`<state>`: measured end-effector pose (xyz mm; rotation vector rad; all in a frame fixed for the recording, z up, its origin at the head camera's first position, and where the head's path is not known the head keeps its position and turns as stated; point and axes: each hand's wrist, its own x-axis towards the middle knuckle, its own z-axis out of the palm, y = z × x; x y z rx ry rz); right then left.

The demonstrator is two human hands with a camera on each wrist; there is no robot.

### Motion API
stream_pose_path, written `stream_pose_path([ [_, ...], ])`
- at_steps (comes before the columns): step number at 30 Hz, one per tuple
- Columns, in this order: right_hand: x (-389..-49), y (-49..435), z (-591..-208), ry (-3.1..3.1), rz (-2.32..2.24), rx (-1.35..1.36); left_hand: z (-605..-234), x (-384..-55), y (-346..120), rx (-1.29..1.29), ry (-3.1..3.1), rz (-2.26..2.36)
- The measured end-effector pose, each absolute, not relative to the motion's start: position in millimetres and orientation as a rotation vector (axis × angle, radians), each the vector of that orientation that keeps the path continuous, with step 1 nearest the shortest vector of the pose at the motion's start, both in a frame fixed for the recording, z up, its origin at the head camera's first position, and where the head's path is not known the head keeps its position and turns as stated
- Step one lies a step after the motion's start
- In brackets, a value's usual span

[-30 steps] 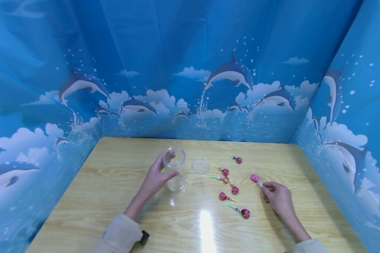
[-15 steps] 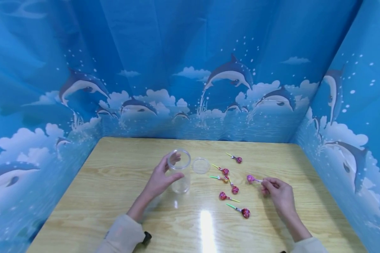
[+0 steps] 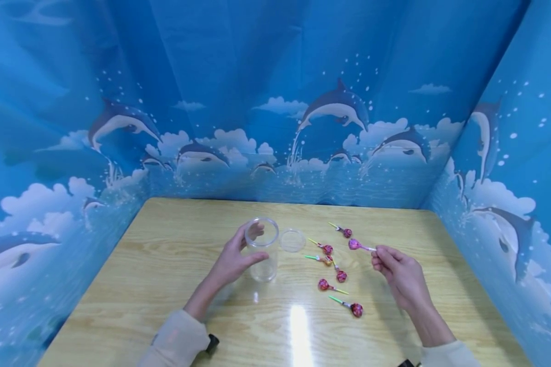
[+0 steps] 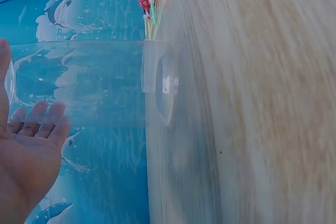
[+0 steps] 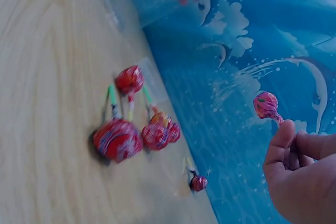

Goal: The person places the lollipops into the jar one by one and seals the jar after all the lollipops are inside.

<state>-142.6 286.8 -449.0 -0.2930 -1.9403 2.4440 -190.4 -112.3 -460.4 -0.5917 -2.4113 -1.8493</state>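
Head view: the left hand [image 3: 233,259] curls loosely round the upright clear jar [image 3: 268,244]; the right hand [image 3: 401,275] pinches the pink lollipop [image 3: 354,244] by its stick, raised to the right of the jar. Failure modes, as I judge them remotely: a light left grip could let the jar tip if knocked; a pinch near the stick's end could let the lollipop swivel or drop toward the loose lollipops [image 3: 342,276] right of the jar.

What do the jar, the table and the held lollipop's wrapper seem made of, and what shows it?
Jar: clear, smooth plastic or possibly glass; the backdrop shows through its wall.
Table: glossy wood or wood-look laminate; it has grain lines and a bright reflection.
Wrapper: probably thin printed plastic film, slightly shiny; it bunches at the neck.
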Motion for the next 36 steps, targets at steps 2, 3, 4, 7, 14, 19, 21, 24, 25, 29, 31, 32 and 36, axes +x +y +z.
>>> stream_pose_path([
  [2,-142.1,283.0,-444.8,-1.860,2.509,-0.225,-459.7,-190.2,-112.5,-0.611,-2.416,-1.840],
  [3,-142.2,280.8,-442.6,-1.817,2.541,-0.181,-459.5,-190.0,-112.6,-0.622,-2.417,-1.836],
  [4,-142.5,278.4,-440.4,-1.774,2.573,-0.141,-459.2,-189.8,-112.7,-0.628,-2.419,-1.832],
  [7,-145.5,270.2,-433.9,-1.678,2.642,-0.048,-458.9,-189.7,-113.2,-0.649,-2.416,-1.823],
  [14,-156.9,250.7,-422.5,-1.594,2.705,0.049,-459.5,-191.4,-113.7,-0.662,-2.422,-1.847],
  [19,-164.7,235.4,-415.3,-1.663,2.705,0.085,-459.6,-192.0,-113.7,-0.653,-2.427,-1.851],
  [21,-167.7,228.6,-412.3,-1.686,2.707,0.089,-459.4,-191.9,-113.9,-0.650,-2.426,-1.850],
  [24,-172.3,218.0,-408.5,-1.700,2.709,0.096,-459.3,-191.5,-114.4,-0.653,-2.419,-1.860],
  [25,-173.6,214.2,-407.3,-1.702,2.712,0.095,-459.2,-191.5,-114.5,-0.657,-2.417,-1.863],
  [29,-179.2,200.9,-403.0,-1.712,2.720,0.108,-459.5,-191.8,-115.4,-0.670,-2.416,-1.868],
  [31,-181.6,195.3,-400.9,-1.724,2.723,0.120,-459.5,-192.2,-115.6,-0.679,-2.417,-1.870],
  [32,-182.6,192.9,-400.0,-1.732,2.722,0.129,-459.6,-192.4,-115.8,-0.683,-2.418,-1.868],
  [36,-184.9,183.3,-395.9,-1.755,2.721,0.153,-458.7,-192.6,-115.6,-0.695,-2.426,-1.864],
])
